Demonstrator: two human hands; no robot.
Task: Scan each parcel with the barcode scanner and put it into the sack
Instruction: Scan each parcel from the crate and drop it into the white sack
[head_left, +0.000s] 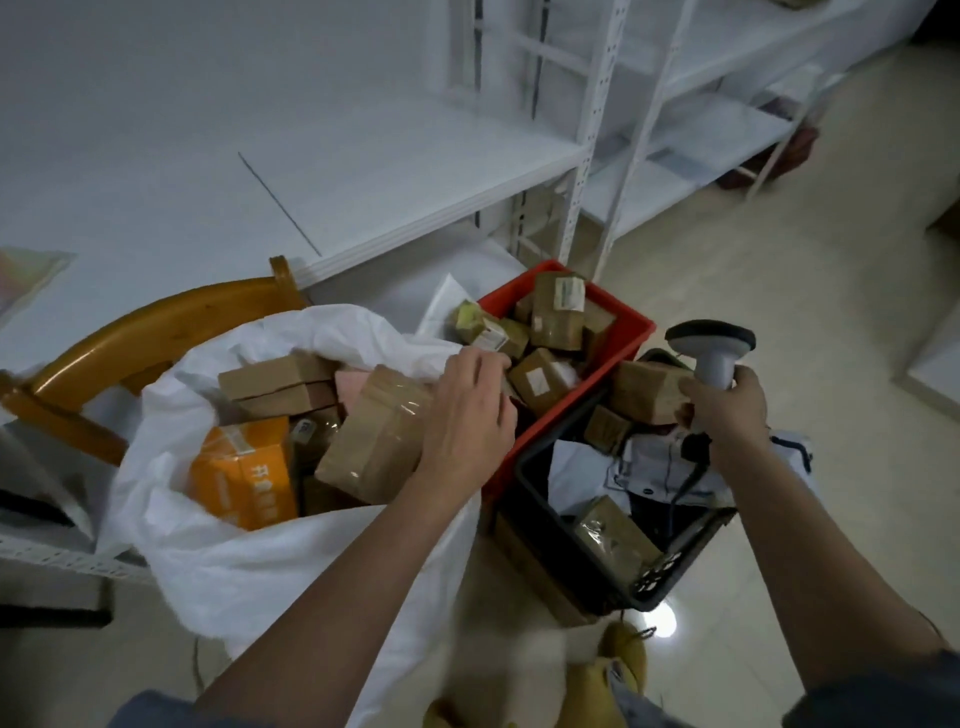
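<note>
Our left hand (470, 410) lies on a taped parcel (376, 439) at the sack (291, 561) mouth, fingertips hidden, so we cannot tell its grip; right of it, past the crates, our right hand (730, 402) grips the scanner (711, 345)

Bare forearms, dark blue-grey short sleeves (883, 691), mustard-yellow shoes (626, 657).

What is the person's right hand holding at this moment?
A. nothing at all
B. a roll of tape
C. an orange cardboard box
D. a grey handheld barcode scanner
D: the right hand is curled round the handle of the grey handheld barcode scanner, held above the black plastic crate.
</note>
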